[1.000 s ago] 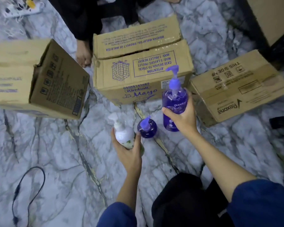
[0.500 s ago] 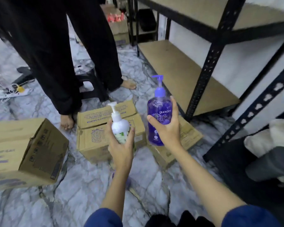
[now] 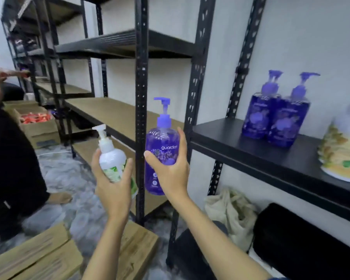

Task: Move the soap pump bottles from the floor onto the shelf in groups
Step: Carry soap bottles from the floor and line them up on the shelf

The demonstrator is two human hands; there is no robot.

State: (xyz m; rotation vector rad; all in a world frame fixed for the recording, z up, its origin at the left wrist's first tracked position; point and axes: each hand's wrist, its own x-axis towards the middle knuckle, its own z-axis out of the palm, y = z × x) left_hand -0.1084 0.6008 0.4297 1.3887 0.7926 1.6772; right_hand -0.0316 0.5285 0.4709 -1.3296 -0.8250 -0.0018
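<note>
Both arms reach forward and up, bare from blue sleeves, with the hands raised side by side in front of a black shelf upright (image 3: 141, 98). The left hand (image 3: 114, 186) wraps its fingers and thumb around the lower body of a white pump bottle (image 3: 111, 156), which leans a little to the left, its long axis near vertical and its spout pointing left. The right hand (image 3: 170, 172) grips a purple pump bottle (image 3: 162, 146) from behind, thumb across the label and fingers up its right side; this bottle stands upright in the air, pump on top, spout pointing left.

To the right, a black shelf (image 3: 230, 138) carries two more purple bottles (image 3: 275, 116) standing upright and touching each other, spouts pointing right. Near them at the frame's right edge stands a pale bottle with a yellow-green label (image 3: 341, 154), blurred.

On the floor at left, an open cardboard box (image 3: 38, 130) holds red packets. Closed cartons (image 3: 38, 257) lie at the bottom left. Under the black shelf sit a cream cloth bag (image 3: 232, 211) and a black bag (image 3: 303, 239). Another person in black (image 3: 10, 158) stands at left.
</note>
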